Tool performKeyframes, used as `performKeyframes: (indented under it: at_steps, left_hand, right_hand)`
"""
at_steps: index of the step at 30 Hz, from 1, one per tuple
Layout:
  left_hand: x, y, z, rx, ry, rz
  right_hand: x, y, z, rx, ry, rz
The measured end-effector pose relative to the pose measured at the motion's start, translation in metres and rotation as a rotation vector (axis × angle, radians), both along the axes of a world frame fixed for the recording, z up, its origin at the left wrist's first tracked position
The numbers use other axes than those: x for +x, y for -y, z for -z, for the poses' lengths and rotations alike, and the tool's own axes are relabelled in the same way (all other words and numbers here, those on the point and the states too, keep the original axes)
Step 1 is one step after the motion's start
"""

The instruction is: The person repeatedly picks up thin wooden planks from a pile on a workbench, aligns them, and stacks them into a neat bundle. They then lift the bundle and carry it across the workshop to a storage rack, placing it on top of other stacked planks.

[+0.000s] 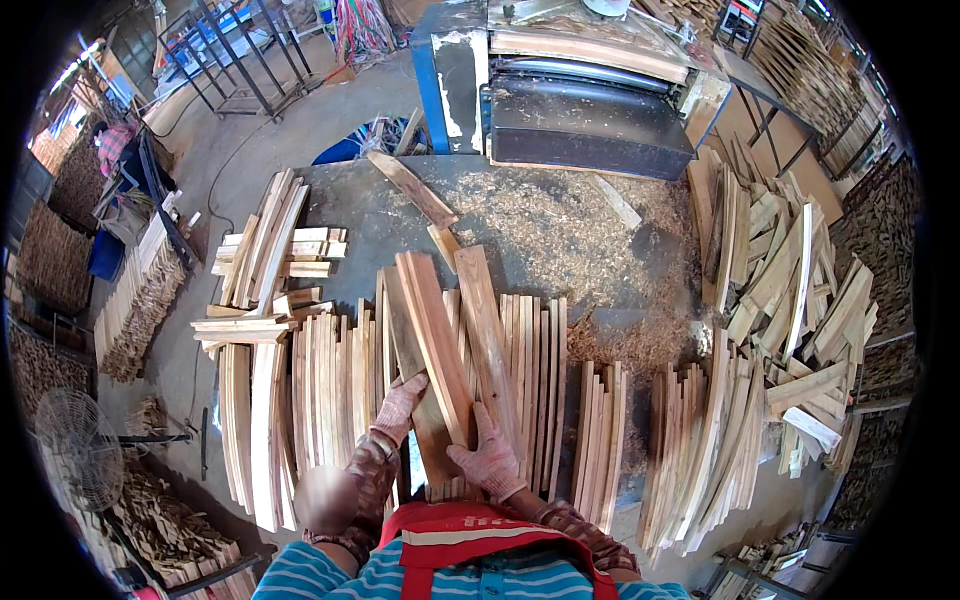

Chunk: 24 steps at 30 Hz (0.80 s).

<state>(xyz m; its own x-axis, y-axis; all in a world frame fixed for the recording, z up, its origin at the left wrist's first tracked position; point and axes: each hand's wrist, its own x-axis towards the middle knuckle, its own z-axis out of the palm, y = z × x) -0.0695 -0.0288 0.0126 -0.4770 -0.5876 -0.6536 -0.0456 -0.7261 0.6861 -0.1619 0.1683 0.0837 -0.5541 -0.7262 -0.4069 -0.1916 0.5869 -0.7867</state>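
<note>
My left hand (398, 405), in a pinkish work glove, grips the left edge of a long, darker wooden board (432, 445). Lying lengthwise over that board is a lighter, reddish board (432, 330); both point away from me. My right hand (488, 455), gloved too, closes on the near right side of these boards, thumb against the wood. Just beyond its fingers, another loose board (485, 340) slants away to the right. Beneath the held boards lie rows of narrow wooden strips (330, 390), partly covered by them.
Behind the table (340, 200) stands a blue-framed machine (590, 120) with a dark front. Wood shavings (570, 230) are spread before it. Stacked strips (270, 240) lie at left, a jumbled pile of offcuts (790, 270) at right. A fan (78, 450) stands far left; another person (115, 150) is beyond.
</note>
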Motion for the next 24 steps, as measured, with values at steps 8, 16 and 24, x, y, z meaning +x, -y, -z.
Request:
performKeyframes:
  at_steps: [8, 16, 24]
  left_hand:
    - [-0.047, -0.034, 0.005, -0.107, -0.183, 0.237]
    - [-0.080, -0.062, -0.003, -0.331, 0.251, 0.369]
    - [-0.052, -0.054, -0.093, -0.231, -0.186, 0.042]
  right_hand:
    - [-0.042, -0.024, 0.036, -0.331, -0.146, 0.209]
    - [-0.050, -0.041, 0.030, -0.406, -0.046, 0.379]
    - [0.003, -0.006, 0.010, -0.366, 0.011, 0.065]
